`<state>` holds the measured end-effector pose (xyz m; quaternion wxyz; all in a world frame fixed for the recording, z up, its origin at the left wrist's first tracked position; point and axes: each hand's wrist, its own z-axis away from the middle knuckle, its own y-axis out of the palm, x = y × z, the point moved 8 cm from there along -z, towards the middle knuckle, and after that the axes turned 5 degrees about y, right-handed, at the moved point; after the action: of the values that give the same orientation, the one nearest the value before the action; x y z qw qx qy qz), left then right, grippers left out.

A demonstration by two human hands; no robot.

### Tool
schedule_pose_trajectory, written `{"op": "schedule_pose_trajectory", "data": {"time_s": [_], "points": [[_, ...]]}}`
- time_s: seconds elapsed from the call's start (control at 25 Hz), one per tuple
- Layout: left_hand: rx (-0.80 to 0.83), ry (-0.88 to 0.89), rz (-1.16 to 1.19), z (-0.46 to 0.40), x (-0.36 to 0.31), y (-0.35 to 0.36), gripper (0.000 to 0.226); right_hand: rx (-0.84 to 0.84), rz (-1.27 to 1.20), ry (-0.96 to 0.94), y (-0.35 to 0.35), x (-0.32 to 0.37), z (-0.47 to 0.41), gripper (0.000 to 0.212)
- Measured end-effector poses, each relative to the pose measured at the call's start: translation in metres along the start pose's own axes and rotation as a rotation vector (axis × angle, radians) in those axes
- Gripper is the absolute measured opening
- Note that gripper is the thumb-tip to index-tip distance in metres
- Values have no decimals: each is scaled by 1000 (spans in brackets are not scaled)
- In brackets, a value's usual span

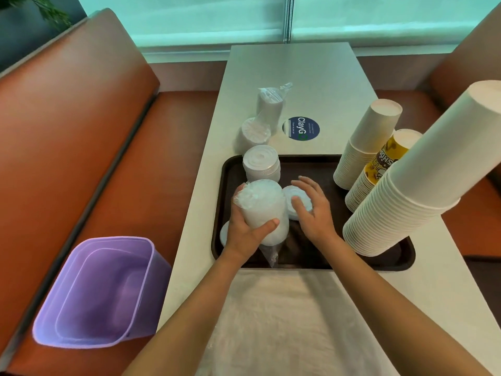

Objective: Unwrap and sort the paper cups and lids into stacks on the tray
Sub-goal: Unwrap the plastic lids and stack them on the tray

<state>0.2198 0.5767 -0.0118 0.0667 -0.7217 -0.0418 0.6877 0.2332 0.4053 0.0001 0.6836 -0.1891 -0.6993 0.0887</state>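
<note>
Head view: left hand [245, 234] grips wrapped lid stack [261, 210]; right hand [311, 210] spread on loose lids [295, 198]; table sticker [301, 128] reads "ClayGO".

A café or fast-food eatery, shown by the booth seat [89, 126] upholstered in orange-brown at the left of the frame, a narrow pale bench [295, 77] running to the window, a round "ClayGo" clean-up sticker [301, 129] mid-frame, a dark serving tray [320, 164] and tall stacks of disposable paper cups [423, 183] at right.

Both bare forearms are extended forward; the left hand [245, 232] is curled in a grip (thumb across the front), while the right hand [314, 210] is spread, fingers relaxed.
</note>
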Motion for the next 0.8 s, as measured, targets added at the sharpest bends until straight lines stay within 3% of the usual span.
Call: {"op": "schedule_pose_trajectory", "data": {"time_s": [0.08,0.16,0.32,0.56,0.72,0.8], "points": [[77,13,-65,5,6,13,97,166,-344,11,13,10,20,74],[156,-18,-71,13,14,27,98,278,-302,41,26,1,35,88],[206,-32,-150,24,19,36,92,222,-190,111,25,-28,45,91],[217,-9,-232,29,20,33,86,315,-39,160,31,-41,53,102],[302,-24,-198,32,14,39,85,173,-63,101,17,-26,53,122],[297,-22,-226,35,15,40,83,121,-114,151,17,-23,54,108]]}}
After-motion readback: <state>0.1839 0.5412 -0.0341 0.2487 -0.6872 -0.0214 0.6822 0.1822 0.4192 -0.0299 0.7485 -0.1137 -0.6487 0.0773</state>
